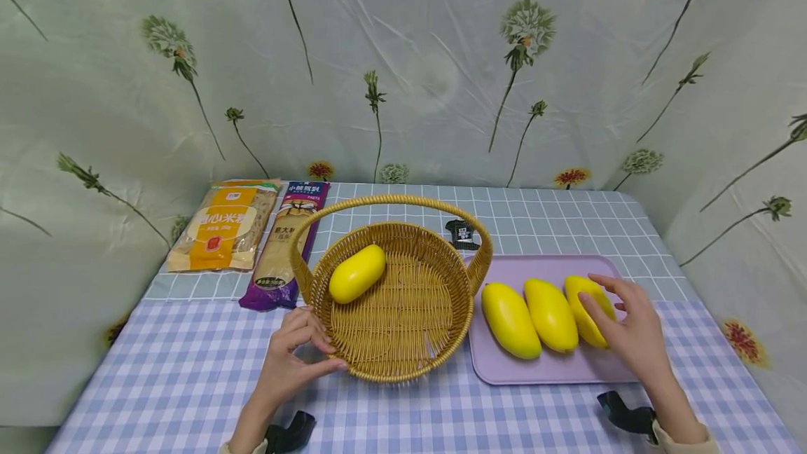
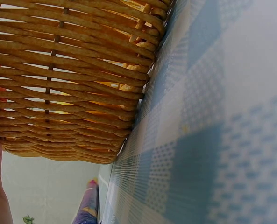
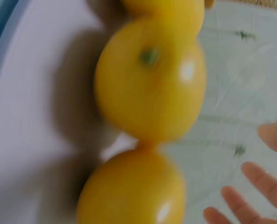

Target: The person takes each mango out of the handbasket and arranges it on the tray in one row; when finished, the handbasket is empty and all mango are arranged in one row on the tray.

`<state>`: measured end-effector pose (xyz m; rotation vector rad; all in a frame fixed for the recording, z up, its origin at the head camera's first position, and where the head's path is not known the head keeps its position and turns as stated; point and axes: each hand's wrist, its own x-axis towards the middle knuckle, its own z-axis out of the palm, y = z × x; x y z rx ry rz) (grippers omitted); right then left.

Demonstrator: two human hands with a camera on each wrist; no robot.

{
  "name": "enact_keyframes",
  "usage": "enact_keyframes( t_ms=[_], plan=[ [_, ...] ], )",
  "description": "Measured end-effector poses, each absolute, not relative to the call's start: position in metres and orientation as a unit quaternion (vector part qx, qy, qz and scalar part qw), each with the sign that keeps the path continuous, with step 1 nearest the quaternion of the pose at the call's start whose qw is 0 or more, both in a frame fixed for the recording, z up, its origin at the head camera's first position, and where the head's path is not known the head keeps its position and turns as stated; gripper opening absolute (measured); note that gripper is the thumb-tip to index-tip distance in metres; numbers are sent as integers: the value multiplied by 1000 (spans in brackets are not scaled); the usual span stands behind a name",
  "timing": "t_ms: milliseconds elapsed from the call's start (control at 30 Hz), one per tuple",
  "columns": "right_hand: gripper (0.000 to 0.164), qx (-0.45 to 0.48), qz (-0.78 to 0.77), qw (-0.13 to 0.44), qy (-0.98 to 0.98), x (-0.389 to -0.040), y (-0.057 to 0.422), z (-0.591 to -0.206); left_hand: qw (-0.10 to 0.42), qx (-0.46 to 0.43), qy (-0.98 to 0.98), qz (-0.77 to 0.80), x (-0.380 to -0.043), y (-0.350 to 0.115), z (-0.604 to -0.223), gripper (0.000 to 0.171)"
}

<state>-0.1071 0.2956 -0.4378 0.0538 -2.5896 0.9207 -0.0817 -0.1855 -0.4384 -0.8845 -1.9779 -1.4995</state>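
Observation:
A round woven basket (image 1: 400, 324) with an arched handle stands at the middle of the table, tilted to show its inside. One yellow mango (image 1: 357, 274) lies in it, against the left wall. My left hand (image 1: 293, 349) grips the basket's near-left rim, thumb and fingers apart along it; its thumb side also shows beside the weave in the left wrist view. On a lilac tray (image 1: 555, 374) to the right lie three more mangoes (image 1: 550, 315) side by side. Over the rightmost mango (image 1: 581, 324) hovers my right hand (image 1: 633, 331), fingers spread, holding nothing.
Behind the basket's left side lie an orange-and-clear food packet (image 1: 221, 226) and a purple pasta pack (image 1: 284, 247). A small black packet (image 1: 462, 233) sits behind the tray. A checked cloth (image 1: 176, 370) covers the table, and a flower-printed curtain (image 1: 435, 125) stands behind it.

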Motion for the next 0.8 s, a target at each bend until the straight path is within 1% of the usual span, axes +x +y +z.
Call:
enact_keyframes(
  t_ms=[100, 267, 367, 533, 600, 667, 800],
  plan=[
    [33, 78, 351, 235, -903, -102, 267, -416, 250, -323, -728, -551, -81, -185, -438, 26],
    [39, 171, 375, 262, -872, -102, 235, -401, 248, -320, -732, -548, -81, -185, -437, 27],
    [39, 222, 391, 246, -859, -105, 216, -396, 251, -320, -731, -548, -80, -186, -437, 27],
    [35, 305, 432, 189, -827, -104, 179, -378, 251, -317, -733, -547, -79, -187, -438, 27],
    [34, 337, 446, 175, -811, -104, 165, -372, 250, -316, -734, -546, -80, -186, -439, 27],
    [33, 372, 449, 170, -794, -106, 153, -372, 249, -314, -735, -547, -81, -186, -439, 26],
    [25, 416, 438, 151, -783, -116, 138, -381, 246, -313, -735, -549, -81, -186, -439, 26]
  ],
)
